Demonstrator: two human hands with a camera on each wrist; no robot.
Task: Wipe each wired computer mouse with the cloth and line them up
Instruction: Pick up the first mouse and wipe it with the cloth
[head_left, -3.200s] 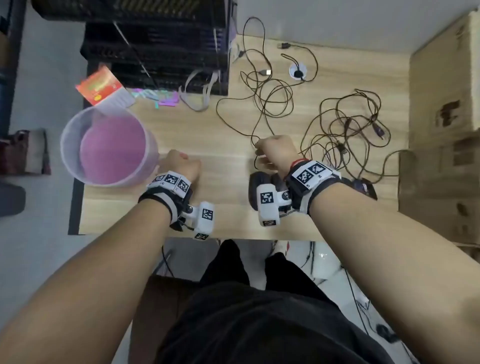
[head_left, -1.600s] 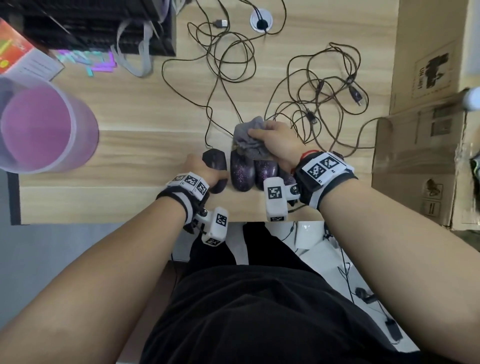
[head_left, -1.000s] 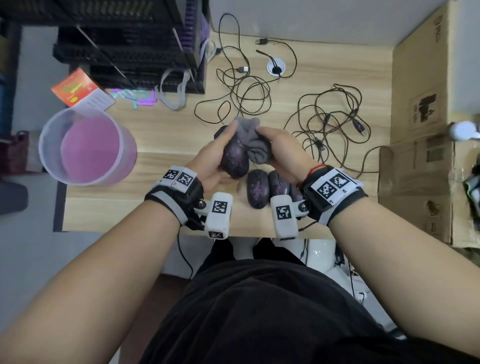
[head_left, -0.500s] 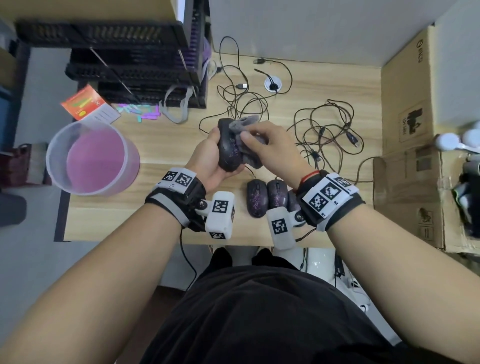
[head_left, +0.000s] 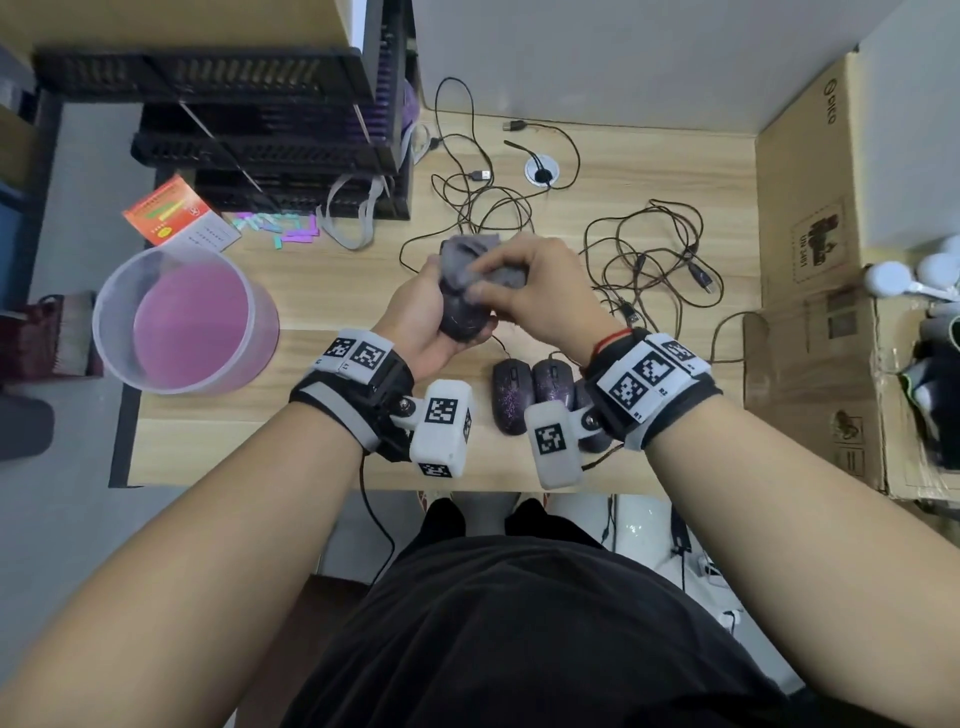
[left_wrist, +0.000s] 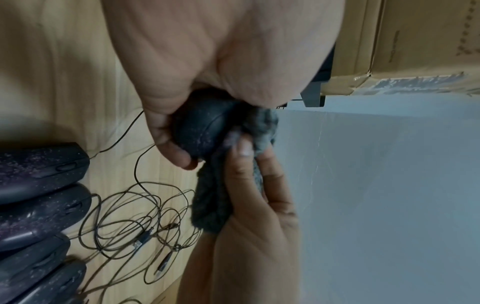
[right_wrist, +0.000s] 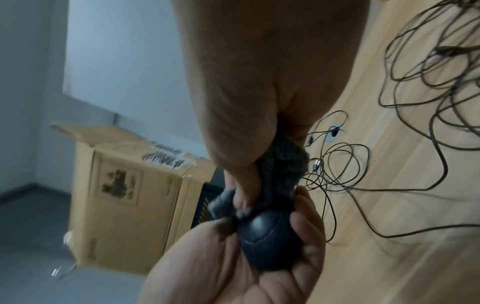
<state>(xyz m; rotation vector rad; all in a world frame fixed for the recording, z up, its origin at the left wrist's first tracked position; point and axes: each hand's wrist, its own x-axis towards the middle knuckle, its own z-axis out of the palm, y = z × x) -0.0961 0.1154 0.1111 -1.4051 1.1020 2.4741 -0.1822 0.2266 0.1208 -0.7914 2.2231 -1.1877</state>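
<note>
— Where was the mouse (head_left: 462, 319) just then?

— Lifted off the table (head_left: 322, 291), above its middle, the left hand (head_left: 423, 325) curled round it. Half a second earlier it stood more upright; now it lay lower in the palm.

— And the cloth (head_left: 475, 262)?

— The right hand (head_left: 540, 296) pinched it, bunched, against the top of the mouse, further over the top than before.

— The others?

— The mice (head_left: 535, 389) lay side by side near the front edge, touching, same as earlier, cables (head_left: 644, 260) tangled toward the back. The tub (head_left: 182, 319) sat at the left edge.
</note>
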